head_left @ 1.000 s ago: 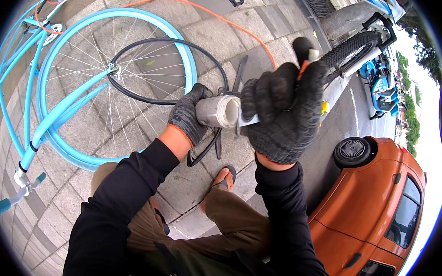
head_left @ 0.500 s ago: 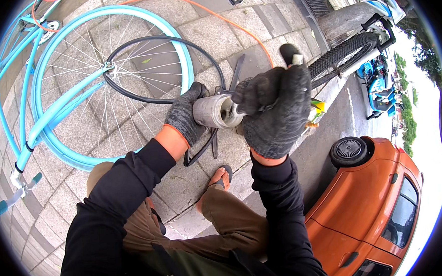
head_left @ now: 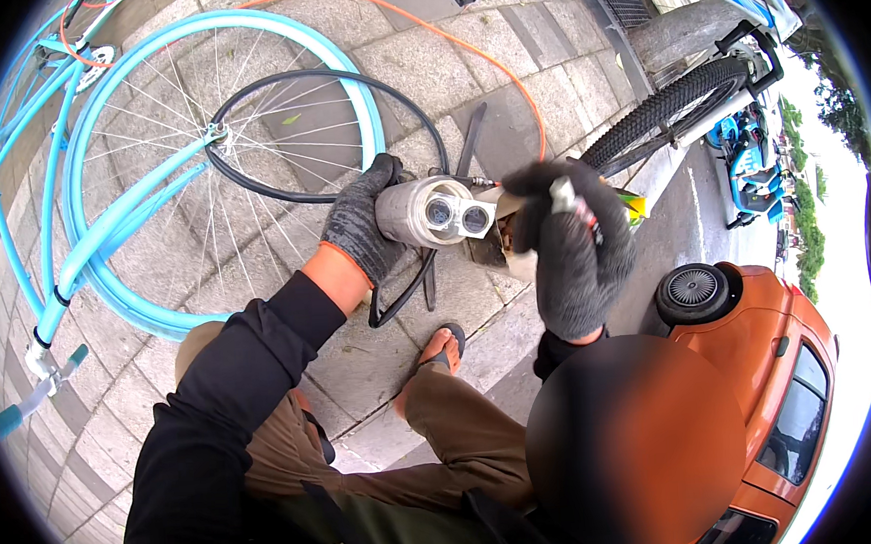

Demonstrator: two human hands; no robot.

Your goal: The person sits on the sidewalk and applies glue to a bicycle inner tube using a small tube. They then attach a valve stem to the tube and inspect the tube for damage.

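Note:
My gloved left hand grips a translucent cylindrical container by its side. At its mouth sits a small white strip bearing two round silvery discs. Right of it, my gloved right hand is closed on a small tube with a white tip and red markings. Between and behind the hands is a partly hidden box-like item with yellow and green on it. A black inner tube loops over the wheel and runs behind my left hand.
A light-blue bicycle frame and wheel lie at left, with an orange hose. A dark strap is on the paving. Another bike's tyre, a blue scooter and an orange car are at right. A blurred patch covers the lower right.
My right hand has moved down and right from over the container's mouth, uncovering the white strip with two discs there. My left hand holds the container in much the same place.

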